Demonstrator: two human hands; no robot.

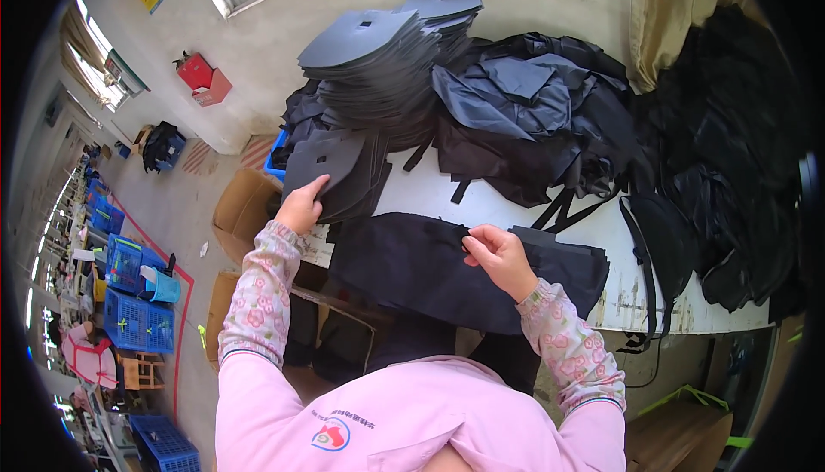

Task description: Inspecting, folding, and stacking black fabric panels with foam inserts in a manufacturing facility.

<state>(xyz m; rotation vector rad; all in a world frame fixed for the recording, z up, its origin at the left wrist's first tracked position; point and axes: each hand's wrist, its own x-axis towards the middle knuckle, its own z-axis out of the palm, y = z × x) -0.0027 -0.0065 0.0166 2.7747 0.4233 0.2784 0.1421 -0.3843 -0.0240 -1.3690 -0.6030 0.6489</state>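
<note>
My left hand (pixel 301 206) rests at the near edge of a small pile of dark grey flat sheets (pixel 351 158), its index finger stretched over the top one and the thumb apart from it. My right hand (pixel 503 261) is closed in a pinch on the upper edge of a black fabric piece (pixel 404 259). This fabric lies spread along the table's front edge and hangs over it toward me. Dark flat pieces (pixel 563 257) lie beside it at the right. What the right fingertips cover is hidden.
Behind, a tall stack of grey sheets (pixel 365 42) stands on the white table (pixel 430 184). Crumpled dark fabric (pixel 533 94) is heaped beside it. A black bag piece with straps (pixel 657 240) and a large black pile (pixel 730 145) lie rightward. Cardboard boxes (pixel 245 214) stand left.
</note>
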